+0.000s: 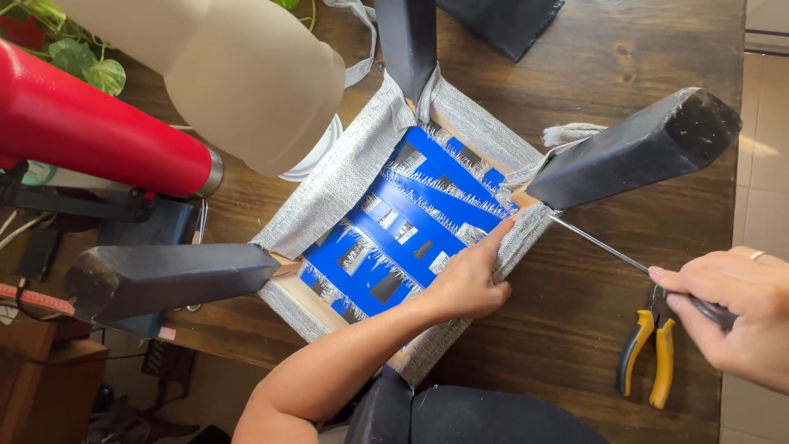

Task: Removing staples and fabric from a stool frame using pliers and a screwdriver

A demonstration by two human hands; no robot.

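Grey woven upholstery fabric (349, 164), folded over the underside of an upturned stool (394, 222) lying seat-down on the dark wooden counter (575, 329), is the item in hand. Nearest: the left hand (468, 279) lies flat and spread on the fabric edge at the stool's near right side, index finger stretched toward the frame corner, grasping nothing, only pressing. Right hand (731, 316), at the right edge of view, is curled closed round the dark handle of a slim metal-shafted tool (600, 247), likely a screwdriver, whose tip meets the fabric just below the right stool leg (633, 152) and just beside the left index finger. Yellow-and-black pliers (648, 353) lie on the counter below the right hand, untouched. Middle: blue webbing straps (411, 222), crossed, with frayed pale ends, fill the frame opening. Four black legs point up and outward. Far: red cylinder (90, 131) and pale rounded object (238, 74) at upper left, both out of focus; green leaves (82, 62) behind. Risk, as judged: the tool tip could slip off the fabric and jab the left index finger, given how close they sit; levering too hard could tear the weave.
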